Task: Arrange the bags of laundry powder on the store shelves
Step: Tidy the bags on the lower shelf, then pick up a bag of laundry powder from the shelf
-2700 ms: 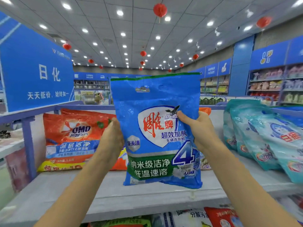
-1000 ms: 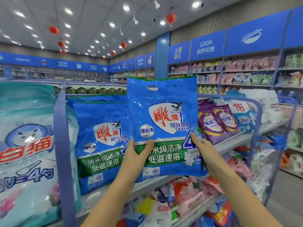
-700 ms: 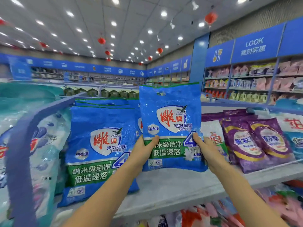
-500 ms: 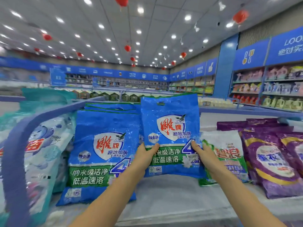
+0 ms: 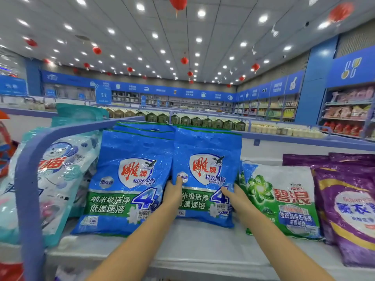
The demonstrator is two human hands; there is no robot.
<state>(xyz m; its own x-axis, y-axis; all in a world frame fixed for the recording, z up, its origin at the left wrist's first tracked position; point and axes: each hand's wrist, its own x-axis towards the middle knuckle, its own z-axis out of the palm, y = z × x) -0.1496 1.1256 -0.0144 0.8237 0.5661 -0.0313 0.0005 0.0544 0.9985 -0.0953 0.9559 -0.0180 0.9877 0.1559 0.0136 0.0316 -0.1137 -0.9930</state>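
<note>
- Grey shelf (image 5: 182, 246) lies nearest, with a bare strip just below both grips for the bag's base.
- Left grip (image 5: 175, 191) pinches the left edge of the blue laundry powder bag (image 5: 205, 159), thumb on the front. Right grip (image 5: 233, 197) clamps the right edge the same way, thumb beside the big "4". Both are holding the bag.
- Between the grips the bag stands upright. Its bottom seam seems to meet the shelf, though contact is hard to confirm.
- Just left of the left grip, a stack of matching blue bags (image 5: 129, 179) leans back. Just right of the right grip lies a green-and-white Ariel bag (image 5: 284, 199), its edge tucked behind the held bag.
- To place it well, I would slide the base back until its face lines up with the matching stack, then tilt the top to the same lean. Letting go one side at a time seems wise, since loose powder can slump and tip the bag forward.
- Farther right of the right grip sit purple bags (image 5: 349, 209).
</note>
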